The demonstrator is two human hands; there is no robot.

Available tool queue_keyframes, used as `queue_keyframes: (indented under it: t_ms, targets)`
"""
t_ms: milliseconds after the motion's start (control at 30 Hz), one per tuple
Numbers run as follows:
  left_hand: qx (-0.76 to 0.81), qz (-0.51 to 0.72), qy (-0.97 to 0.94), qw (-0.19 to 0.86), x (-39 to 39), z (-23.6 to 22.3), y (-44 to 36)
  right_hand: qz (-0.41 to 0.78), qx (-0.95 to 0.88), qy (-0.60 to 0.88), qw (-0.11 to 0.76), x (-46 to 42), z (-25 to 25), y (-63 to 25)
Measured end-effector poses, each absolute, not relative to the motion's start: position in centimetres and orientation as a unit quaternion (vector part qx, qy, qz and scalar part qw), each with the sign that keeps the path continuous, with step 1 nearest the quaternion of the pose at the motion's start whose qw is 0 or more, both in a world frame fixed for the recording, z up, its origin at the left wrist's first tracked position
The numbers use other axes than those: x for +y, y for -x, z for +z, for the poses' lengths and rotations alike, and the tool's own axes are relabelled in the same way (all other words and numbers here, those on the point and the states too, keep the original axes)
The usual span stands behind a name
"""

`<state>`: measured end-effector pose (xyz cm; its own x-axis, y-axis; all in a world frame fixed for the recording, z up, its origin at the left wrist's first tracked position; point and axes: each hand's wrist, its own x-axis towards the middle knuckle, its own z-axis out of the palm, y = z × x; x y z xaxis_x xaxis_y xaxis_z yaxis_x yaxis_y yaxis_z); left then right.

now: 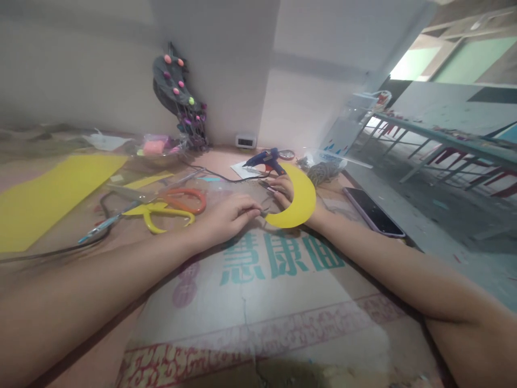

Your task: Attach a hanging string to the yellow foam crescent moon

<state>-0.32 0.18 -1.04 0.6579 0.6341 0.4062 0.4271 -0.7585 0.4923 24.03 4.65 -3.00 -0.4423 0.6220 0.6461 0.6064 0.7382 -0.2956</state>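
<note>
Yellow crescent [306,202] sits at centre, above the printed board [226,312], in front of the right hand [285,186]. Left hand [232,216]: thumb and forefinger pinched narrow at the crescent's lower tip; cannot tell whether they grip its edge. Right hand: partly hidden by the crescent, thin dark tool [268,187] at its fingers; cannot tell how firmly held. Glue gun [263,158] just beyond; phone [375,212] right; scissors [201,200] left.

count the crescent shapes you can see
2: a yellow crescent in front of the right hand, and a dark crescent with colourful dots by the wall at the back. Smaller ones could be hidden in the clutter.
</note>
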Motion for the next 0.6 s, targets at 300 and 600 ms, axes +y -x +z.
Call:
queue_keyframes:
  t_ms: [300,600]
  targets:
    - [0.291,0.289,-0.895,0.175,0.3,-1.4,0.4,-0.042,-0.854,0.353,0.379,5.7,-3.9,-24.4]
    - [0.283,0.295,-0.896,0.171,0.2,-1.5,0.4,-0.025,-0.857,0.358,0.369,7.6,-5.0,-25.7]
